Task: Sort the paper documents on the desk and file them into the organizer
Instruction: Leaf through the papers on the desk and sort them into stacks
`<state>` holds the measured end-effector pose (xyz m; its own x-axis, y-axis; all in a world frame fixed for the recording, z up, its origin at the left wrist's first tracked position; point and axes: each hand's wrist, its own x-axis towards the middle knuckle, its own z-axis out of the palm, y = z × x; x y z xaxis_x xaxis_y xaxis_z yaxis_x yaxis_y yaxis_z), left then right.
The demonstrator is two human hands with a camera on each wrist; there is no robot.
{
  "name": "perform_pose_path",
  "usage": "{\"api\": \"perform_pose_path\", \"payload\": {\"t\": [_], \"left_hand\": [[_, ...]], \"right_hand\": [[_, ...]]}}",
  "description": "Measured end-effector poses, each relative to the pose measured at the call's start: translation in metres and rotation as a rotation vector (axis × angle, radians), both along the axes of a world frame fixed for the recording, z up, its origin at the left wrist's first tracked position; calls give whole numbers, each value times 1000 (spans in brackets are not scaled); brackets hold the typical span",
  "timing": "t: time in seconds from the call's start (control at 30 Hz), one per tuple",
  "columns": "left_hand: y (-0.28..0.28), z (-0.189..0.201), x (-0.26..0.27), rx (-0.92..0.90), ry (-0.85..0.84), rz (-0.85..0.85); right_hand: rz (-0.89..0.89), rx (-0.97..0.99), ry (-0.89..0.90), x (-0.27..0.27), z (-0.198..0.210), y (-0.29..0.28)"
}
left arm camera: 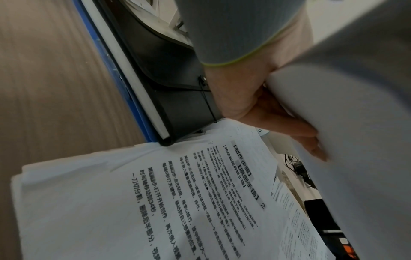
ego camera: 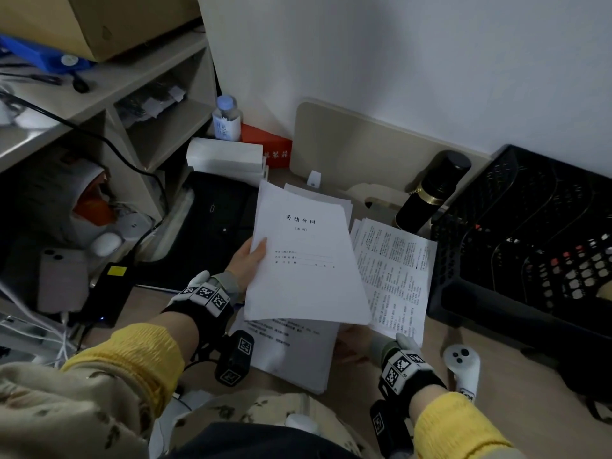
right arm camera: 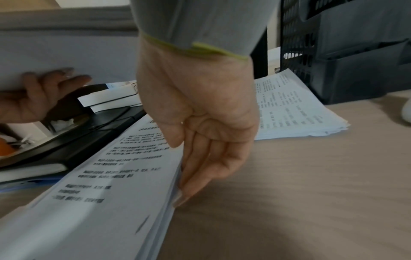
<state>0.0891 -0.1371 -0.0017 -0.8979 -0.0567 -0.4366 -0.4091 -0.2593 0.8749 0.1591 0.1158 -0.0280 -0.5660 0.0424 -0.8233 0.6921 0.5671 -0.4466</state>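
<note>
Left hand point(ego camera: 246, 260) grips a contract sheaf point(ego camera: 304, 260) at its left edge, thumb on top, fingers point(right arm camera: 55, 79) beneath, lifted above the table point(right arm camera: 289, 176). Right hand point(right arm camera: 200, 123), fingers straight, touches the edge of a stack point(right arm camera: 106, 176) lying on the table. Black organizer point(ego camera: 530, 243) stands at right, a second stack point(ego camera: 394, 273) beside it.

We take the black flask point(ego camera: 430, 190) with its gold band as our landmark; it stands upright on the desk. Behind it a beige board point(ego camera: 364, 140) leans on the wall. Far to its left we see a clear water bottle point(ego camera: 226, 119) beside a red box point(ego camera: 268, 144), with a white box point(ego camera: 225, 157) just in front of them. Left of the flask lies a black folder point(ego camera: 212, 226). Nearer us than the flask, to its right, lies a white controller point(ego camera: 462, 362). Far left sit a phone point(ego camera: 63, 279) and a black power brick point(ego camera: 109, 293), below a shelf point(ego camera: 159, 81) carrying a cardboard box point(ego camera: 99, 21).
</note>
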Motion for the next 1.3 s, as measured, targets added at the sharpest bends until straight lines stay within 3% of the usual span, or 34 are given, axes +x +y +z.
{"api": "perform_pose_path", "payload": {"t": [0.3, 0.63, 0.83, 0.93, 1.1, 1.2, 1.3], "left_hand": [[14, 1, -3, -24, -34, -62], [38, 10, -3, -6, 1, -169], [43, 14, -4, -7, 17, -173], [46, 8, -5, -12, 12, -203], [45, -2, -13, -153, 22, -253], [42, -27, -25, -218, 40, -275], [48, -7, -20, -280, 78, -296]], "right_hand": [[-454, -182, 267, -17, 28, 29], [-265, -272, 485, -19, 43, 21], [-425, -244, 543, -19, 45, 25], [-456, -129, 603, -21, 41, 29], [-461, 8, 656, -20, 41, 34], [-499, 60, 675, -19, 45, 40], [-533, 65, 638, -18, 41, 48]]}}
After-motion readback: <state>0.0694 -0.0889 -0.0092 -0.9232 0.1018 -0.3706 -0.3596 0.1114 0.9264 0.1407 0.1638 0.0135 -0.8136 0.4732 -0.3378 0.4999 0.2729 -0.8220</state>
